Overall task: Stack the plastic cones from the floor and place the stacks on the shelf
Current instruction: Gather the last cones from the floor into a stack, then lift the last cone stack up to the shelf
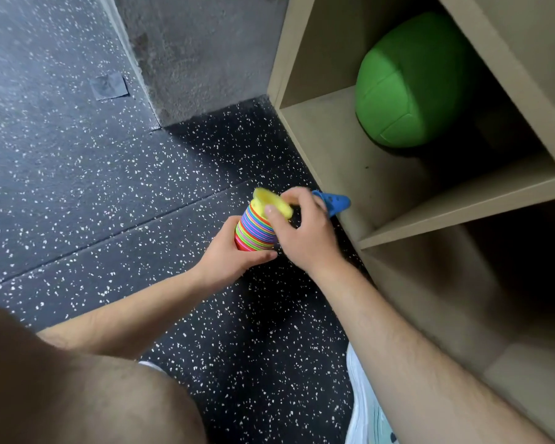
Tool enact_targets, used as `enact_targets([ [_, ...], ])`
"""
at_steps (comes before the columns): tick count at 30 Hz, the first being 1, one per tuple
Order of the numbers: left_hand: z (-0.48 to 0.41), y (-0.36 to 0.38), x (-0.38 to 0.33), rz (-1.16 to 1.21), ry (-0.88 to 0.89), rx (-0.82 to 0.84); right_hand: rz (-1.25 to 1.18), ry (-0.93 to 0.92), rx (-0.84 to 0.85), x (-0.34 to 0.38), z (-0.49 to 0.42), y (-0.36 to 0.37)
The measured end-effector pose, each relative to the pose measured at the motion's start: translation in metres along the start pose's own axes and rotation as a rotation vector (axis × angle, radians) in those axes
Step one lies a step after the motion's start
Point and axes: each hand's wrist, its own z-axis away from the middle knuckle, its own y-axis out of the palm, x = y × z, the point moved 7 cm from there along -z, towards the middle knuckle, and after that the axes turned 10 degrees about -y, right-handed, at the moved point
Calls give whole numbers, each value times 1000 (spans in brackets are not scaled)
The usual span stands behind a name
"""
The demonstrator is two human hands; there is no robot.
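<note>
Left hand (234, 254) grips stack (255, 229) base; right hand (305, 235) pinches top yellow cone (271, 200). Likely light, flexible; hold low.

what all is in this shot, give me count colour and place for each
cone stack: one, many-coloured bands, held above the floor at centre
yellow cone: one, yellow, tilted on top of the stack
blue cone: one, blue, sticking out behind the right hand, by the shelf edge
green ball: one, green, inside the upper shelf compartment
shelf: one, beige, right side
floor: black with white specks
wall: grey, top centre
tape patch: one, grey, on the floor upper left
shoe: one, white, bottom right
knee: one, bottom left
left hand: grips the stack's base
right hand: fingers pinch the yellow cone
</note>
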Motion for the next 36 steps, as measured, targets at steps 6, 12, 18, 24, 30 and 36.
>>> enact_targets([
  [6, -9, 1, -11, -25, 31, 26, 44, -38, -27, -16, 5, -5],
  [12, -17, 13, -14, -30, 9, 76, 360, 153, 147, -66, -8, -14],
  [18, -18, 18, -12, -57, -1, 69, 456, 144, 220, -73, -11, -22],
  [24, -13, 15, -8, -53, -5, 66, 202, 98, -241, -48, -12, -53],
  [30, 2, 7, -11, -27, 12, 49, -46, 122, -393, -16, -13, -71],
  [36, 38, 5, -32, 16, 51, 49, -103, 8, -145, 32, -10, -57],
])
